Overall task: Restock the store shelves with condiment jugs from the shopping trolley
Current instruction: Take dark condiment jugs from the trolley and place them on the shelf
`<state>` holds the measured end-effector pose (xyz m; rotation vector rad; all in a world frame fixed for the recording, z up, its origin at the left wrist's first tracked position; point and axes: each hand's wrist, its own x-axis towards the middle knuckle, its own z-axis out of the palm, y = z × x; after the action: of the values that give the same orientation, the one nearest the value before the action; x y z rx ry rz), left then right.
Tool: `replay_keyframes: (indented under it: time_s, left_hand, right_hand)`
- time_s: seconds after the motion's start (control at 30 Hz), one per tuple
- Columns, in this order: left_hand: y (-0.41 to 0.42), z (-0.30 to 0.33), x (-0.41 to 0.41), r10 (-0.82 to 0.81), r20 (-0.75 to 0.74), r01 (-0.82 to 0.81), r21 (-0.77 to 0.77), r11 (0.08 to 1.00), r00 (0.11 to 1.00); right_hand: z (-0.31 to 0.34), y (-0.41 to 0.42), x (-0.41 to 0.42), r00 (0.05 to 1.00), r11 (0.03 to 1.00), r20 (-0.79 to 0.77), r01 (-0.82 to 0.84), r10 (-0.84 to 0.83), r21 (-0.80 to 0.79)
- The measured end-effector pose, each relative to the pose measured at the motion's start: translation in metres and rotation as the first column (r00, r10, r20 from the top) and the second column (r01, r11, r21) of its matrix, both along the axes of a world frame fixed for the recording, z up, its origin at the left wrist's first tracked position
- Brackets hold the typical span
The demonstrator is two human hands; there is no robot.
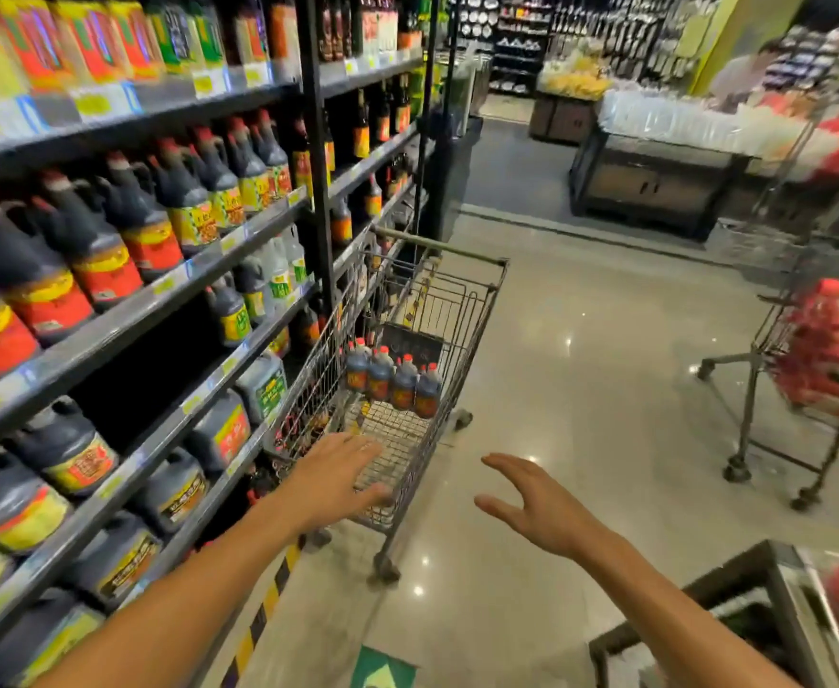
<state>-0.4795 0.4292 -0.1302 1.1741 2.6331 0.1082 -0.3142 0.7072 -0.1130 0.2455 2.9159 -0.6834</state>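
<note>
— Four dark jugs (393, 381) with red caps, as far as I can count, stand in a row inside the trolley (462, 369), near the middle of the frame. Is that right?

— Yes, roughly four, side by side on the wire bottom, toward the far end of the basket. Blur makes the exact count hard to fix.

— Where is the trolley itself?

— Centre of the frame, standing on the shiny floor (581, 389), just beside the shelves (124, 315) that fill the left half.

— And the hands?

— Both are stretched forward, holding nothing. The left hand (338, 476) is at lower centre, fingers straight and spread, over the near edge of the trolley; whether it touches the wire I cannot tell. The right hand (531, 504) is to the right of it, clear of the trolley, fingers apart and loosely bent, thumb out.

— What sits on the shelves?

— Rows of dark jugs with red, yellow and green labels on every level, upper left down to lower left, plus a few clear ones mid-left. Yellow price tags run along the shelf edges.

— Anything else around?

— A second trolley (804, 369) at the right edge, loaded with red packets. A display bin (655, 181) at upper right holds goods in clear bags. At lower right, the corner of another stand (774, 588) shows. Yellow-and-black striped tape (263, 608) runs along the floor at the foot of the shelves, lower centre.
</note>
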Motion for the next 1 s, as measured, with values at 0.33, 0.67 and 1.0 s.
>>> replay_keyframes:
  time_s: [0.33, 0.67, 1.0]
  left_hand:
    - [0.034, -0.022, -0.149, 0.112, 0.118, -0.109, -0.036, 0.993, 0.987]
    - [0.096, -0.070, -0.292, 0.245, 0.228, -0.192, -0.231, 0.954, 0.942]
    - [0.187, -0.194, -0.417, 0.306, 0.340, -0.183, -0.349, 0.919, 0.889]
  right_hand:
    - [-0.033, 0.056, -0.171, 0.998, 0.999, 0.050, -0.042, 0.042, -0.012]
    - [-0.110, 0.127, -0.377, 0.973, 0.978, 0.132, -0.171, 0.187, -0.123]
    - [-0.241, 0.189, -0.524, 0.909, 0.950, 0.278, -0.285, 0.310, -0.127]
